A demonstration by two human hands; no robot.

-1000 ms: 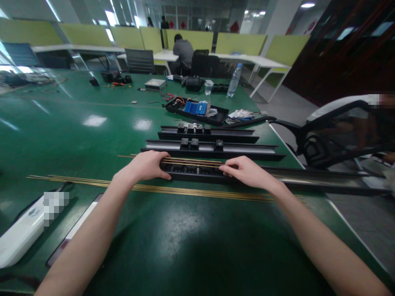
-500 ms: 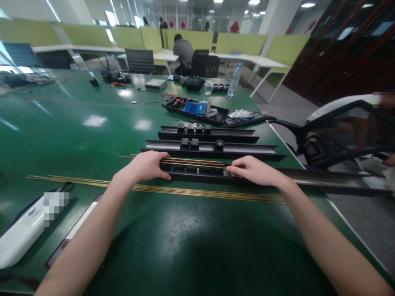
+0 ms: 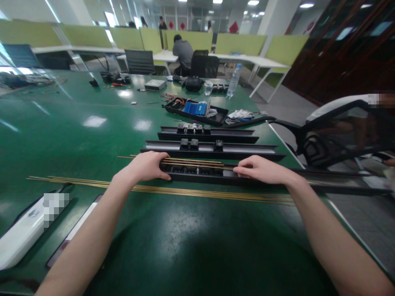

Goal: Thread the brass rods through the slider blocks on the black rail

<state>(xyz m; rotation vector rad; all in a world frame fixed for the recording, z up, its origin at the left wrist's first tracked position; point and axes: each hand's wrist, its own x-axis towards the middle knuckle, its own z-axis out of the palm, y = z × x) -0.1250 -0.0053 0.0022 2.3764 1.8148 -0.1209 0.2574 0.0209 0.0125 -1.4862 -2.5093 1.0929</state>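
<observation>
A long black channel rail point(image 3: 210, 179) with black blocks point(image 3: 191, 169) in it lies across the table. My left hand point(image 3: 151, 164) is closed round its left end, thumb on the near side. Several thin brass rods point(image 3: 194, 162) lie along the top of this rail and pass by my left hand, poking out to its left. My right hand point(image 3: 254, 169), fingers pinched, holds the right end of one brass rod just above the rail. Nearer to me, a bundle of long brass rods point(image 3: 185, 192) lies on the green table point(image 3: 173, 242).
Two shorter black rails point(image 3: 247, 155) with blocks lie beyond. Behind them are a black tray point(image 3: 220, 117) with a blue part, gloves point(image 3: 240, 116) and a water bottle point(image 3: 234, 81). A white device point(image 3: 21, 234) is at left; a mesh chair point(image 3: 348, 131) stands right.
My right hand has slid a little to the right along the rail, drawing the pinched rod's end with it. My left hand stays in place.
</observation>
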